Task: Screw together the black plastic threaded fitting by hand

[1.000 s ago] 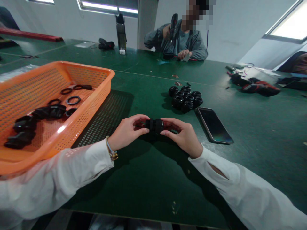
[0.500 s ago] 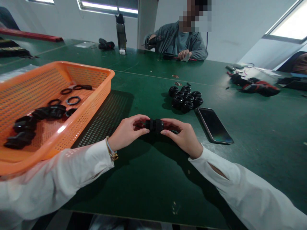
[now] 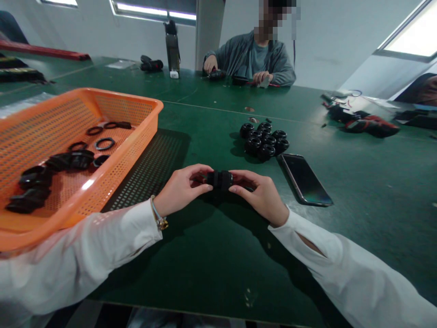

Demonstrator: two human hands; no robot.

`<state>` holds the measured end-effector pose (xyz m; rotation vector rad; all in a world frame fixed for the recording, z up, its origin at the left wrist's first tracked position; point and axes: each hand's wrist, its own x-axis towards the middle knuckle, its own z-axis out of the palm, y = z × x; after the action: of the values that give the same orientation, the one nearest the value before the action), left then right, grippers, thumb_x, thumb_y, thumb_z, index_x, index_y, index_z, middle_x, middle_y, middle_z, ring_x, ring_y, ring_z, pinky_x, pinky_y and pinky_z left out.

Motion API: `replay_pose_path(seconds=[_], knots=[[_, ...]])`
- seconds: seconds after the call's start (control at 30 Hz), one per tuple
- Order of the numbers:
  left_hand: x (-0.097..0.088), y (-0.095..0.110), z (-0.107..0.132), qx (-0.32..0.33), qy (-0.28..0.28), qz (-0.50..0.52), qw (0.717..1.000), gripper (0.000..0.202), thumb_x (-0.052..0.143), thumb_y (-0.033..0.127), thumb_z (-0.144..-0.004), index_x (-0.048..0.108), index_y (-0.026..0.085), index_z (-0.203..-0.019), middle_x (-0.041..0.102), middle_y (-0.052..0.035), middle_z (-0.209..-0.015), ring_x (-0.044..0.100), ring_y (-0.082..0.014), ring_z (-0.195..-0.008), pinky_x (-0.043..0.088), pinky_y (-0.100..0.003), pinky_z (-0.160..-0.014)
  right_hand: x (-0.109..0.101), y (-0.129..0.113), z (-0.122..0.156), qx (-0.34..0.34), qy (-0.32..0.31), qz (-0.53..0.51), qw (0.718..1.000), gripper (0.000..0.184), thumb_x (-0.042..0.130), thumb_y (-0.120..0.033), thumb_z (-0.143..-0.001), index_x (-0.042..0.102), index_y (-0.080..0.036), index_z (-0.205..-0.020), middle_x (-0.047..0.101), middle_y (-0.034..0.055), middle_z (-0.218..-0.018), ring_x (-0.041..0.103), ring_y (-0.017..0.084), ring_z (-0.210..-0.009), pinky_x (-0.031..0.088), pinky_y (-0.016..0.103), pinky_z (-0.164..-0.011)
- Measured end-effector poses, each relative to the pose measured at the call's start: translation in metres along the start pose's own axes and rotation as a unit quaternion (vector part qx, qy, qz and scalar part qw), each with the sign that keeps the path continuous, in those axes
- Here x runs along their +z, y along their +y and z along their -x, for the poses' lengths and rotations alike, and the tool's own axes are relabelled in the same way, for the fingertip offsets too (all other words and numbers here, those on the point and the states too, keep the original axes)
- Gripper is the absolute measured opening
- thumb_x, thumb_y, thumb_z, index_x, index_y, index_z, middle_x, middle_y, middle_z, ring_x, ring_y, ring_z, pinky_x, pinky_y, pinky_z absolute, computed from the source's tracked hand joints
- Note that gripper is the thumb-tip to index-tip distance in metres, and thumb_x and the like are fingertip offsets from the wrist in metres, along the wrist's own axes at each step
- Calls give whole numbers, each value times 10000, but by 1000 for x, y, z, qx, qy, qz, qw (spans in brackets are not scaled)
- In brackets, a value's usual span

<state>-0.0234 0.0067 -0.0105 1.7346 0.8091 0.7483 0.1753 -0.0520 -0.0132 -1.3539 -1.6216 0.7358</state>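
Low over the table in the middle of the view, a black cable gland [image 3: 220,180] lies sideways between my two hands. My left hand [image 3: 184,187] pinches its left end with thumb and fingers. On the other end, the thumb and fingertips of my right hand [image 3: 261,191] are closed. Part of the gland is hidden behind the fingertips. Beyond my right hand stands a cluster of several similar black fittings [image 3: 264,140]. To the left, an orange basket [image 3: 128,159] holds black rings [image 3: 104,143] and more black threaded parts [image 3: 70,160].
A phone [image 3: 305,180] lies right of my right hand on the green table [image 3: 211,255]. Farther right are red-and-black tools [image 3: 372,125]. Across the table a co-worker [image 3: 252,59] sits with one hand on a dark tool [image 3: 217,74]. A tall dark device [image 3: 173,48] stands at the back.
Across the table, the co-worker's hand has lowered the dark tool onto the tabletop. My hands and the cable gland have hardly moved.
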Motion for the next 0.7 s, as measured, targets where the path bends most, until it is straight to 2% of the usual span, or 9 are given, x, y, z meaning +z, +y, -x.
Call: replay_pose_path(seconds=[0.57, 0.7], knots=[[0, -1, 0, 6, -1, -7, 1000, 310, 636, 218, -680, 599, 137, -977, 657, -50, -883, 628, -172, -794, 533, -319, -735, 1, -1, 0, 13, -1, 8, 1000, 260, 651, -295, -722, 686, -180, -953, 744, 45, -842, 696, 184, -732, 571, 333, -707], [0, -2, -1, 6, 2, -8, 1000, 316, 639, 219, -676, 600, 136, -979, 660, -52, -881, 631, -177, -798, 533, -321, -737, 1, -1, 0, 14, 2, -2, 1000, 350, 655, -289, -721, 652, -192, -1057, 736, 32, -816, 693, 176, -738, 569, 325, -713]])
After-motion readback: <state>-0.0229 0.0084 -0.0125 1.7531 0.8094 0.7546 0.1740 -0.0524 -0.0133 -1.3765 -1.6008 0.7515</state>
